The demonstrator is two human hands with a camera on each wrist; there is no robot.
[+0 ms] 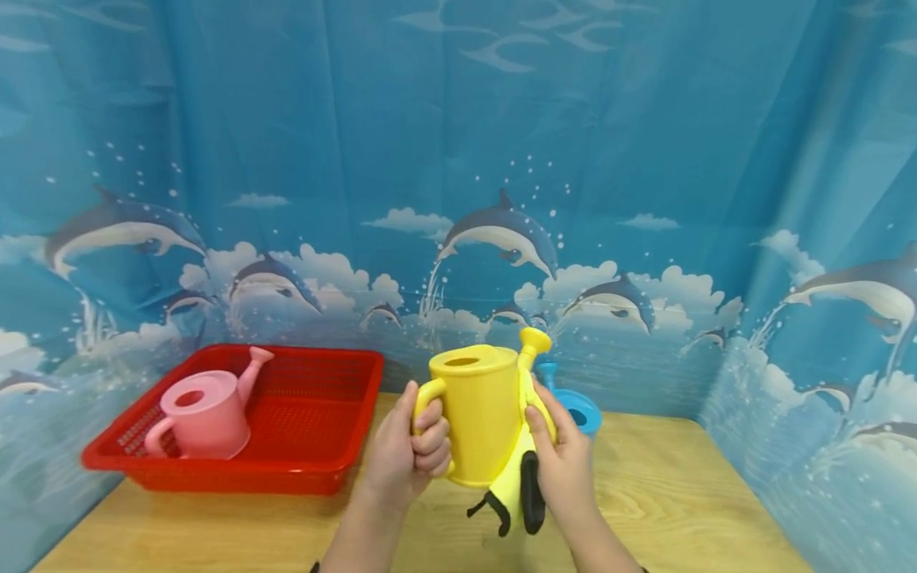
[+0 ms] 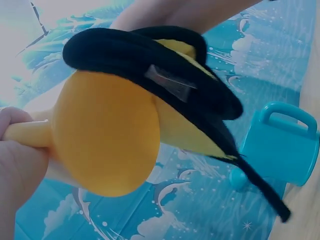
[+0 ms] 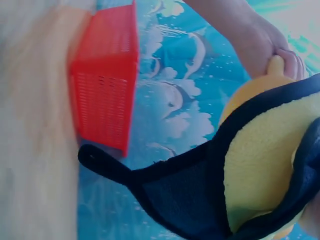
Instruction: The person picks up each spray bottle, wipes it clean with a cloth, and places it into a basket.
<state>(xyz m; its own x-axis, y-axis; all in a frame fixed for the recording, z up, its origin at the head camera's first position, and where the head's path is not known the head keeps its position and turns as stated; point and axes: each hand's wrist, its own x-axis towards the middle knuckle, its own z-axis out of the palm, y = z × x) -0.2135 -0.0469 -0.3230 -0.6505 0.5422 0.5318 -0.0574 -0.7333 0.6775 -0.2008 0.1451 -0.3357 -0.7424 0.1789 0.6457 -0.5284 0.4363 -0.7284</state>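
A yellow watering can [image 1: 476, 422] is held upright above the table, its spout pointing right. My left hand [image 1: 415, 455] grips its handle with curled fingers. On the spout side, my right hand [image 1: 569, 458] pinches a yellow cloth with black edging [image 1: 510, 481] against the can. The cloth hangs below the fingers, and its black loop shows in the right wrist view. Seen from below in the left wrist view, the can's round base [image 2: 107, 135] is bare, with the black-edged cloth [image 2: 112, 52] along one side. The right fingers behind the cloth are partly hidden.
At the left of the wooden table [image 1: 666, 485] stands a red plastic basket [image 1: 308, 471] with a pink watering can [image 1: 208, 426] in it. A blue watering can [image 1: 586, 410] stands behind my right hand, partly covered. A dolphin-print curtain [image 1: 458, 159] surrounds the table.
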